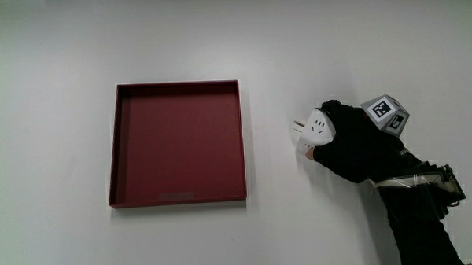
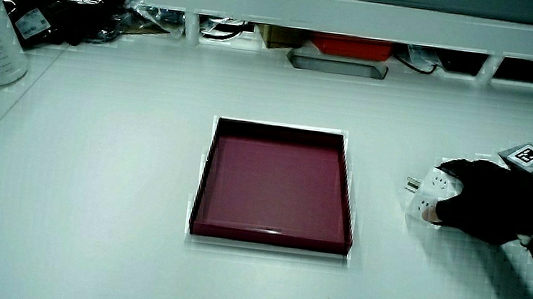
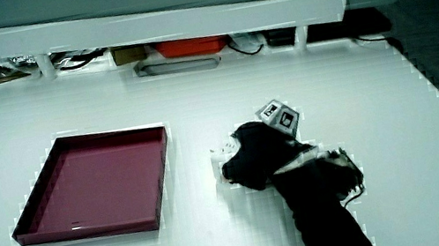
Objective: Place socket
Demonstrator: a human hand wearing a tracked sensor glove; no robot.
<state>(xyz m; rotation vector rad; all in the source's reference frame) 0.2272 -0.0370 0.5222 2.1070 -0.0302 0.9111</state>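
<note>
Hand [image 1: 354, 144] in black glove w/ patterned cube [image 1: 386, 114] on its back lies low on white table [image 1: 52, 44], fingers curled around white socket adapter [image 1: 313, 130], which rests on tabletop well apart from dark red square tray [image 1: 177, 142]. Adapter's metal prongs stick out twd tray; same grip seen in both side views, adapter [image 2: 430, 191] at fingertips. Tray sits flat w/ nothing in it; low white partition [image 3: 167, 23] runs along table's edge, w/ cables & a red item under it.
</note>
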